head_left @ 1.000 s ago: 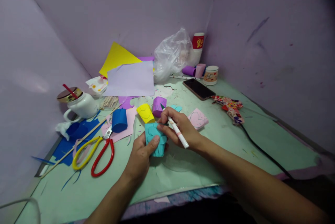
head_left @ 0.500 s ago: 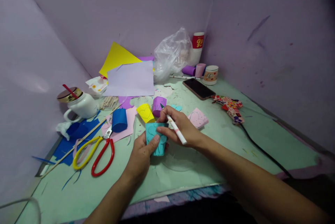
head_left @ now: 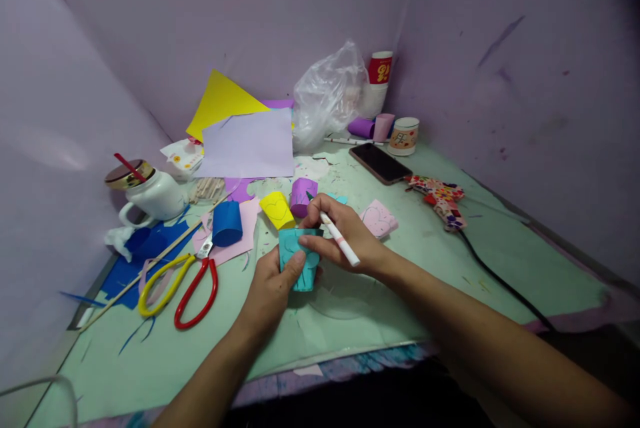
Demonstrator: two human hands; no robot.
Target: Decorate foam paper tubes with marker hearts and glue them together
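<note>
Between my hands is a small turquoise paper cup [head_left: 303,275] with dark drawn lines on its side. My left hand [head_left: 275,281] grips it, thumb across the front. My right hand [head_left: 345,228] holds a white marker [head_left: 341,241], its dark tip pointing up and away from the cup, while the thumb touches the cup's upper edge. Just beyond stand a yellow paper piece [head_left: 277,210] with a drawn heart and a purple one [head_left: 303,196]. A pink piece with a heart [head_left: 379,218] lies right of my right hand. To the left is a blue paper cup [head_left: 227,223].
Scissors [head_left: 204,251] with yellow and red handles and a long thin stick [head_left: 150,265] lie at left, near a white lidded mug [head_left: 160,198]. A phone [head_left: 381,163], a patterned glue-gun-shaped object [head_left: 437,196] with a black cord and a plastic bag [head_left: 327,101] are further back.
The whole view has shifted slightly, with the table things appearing a little higher. Both hands keep their hold on the cup and marker, with little visible movement.
</note>
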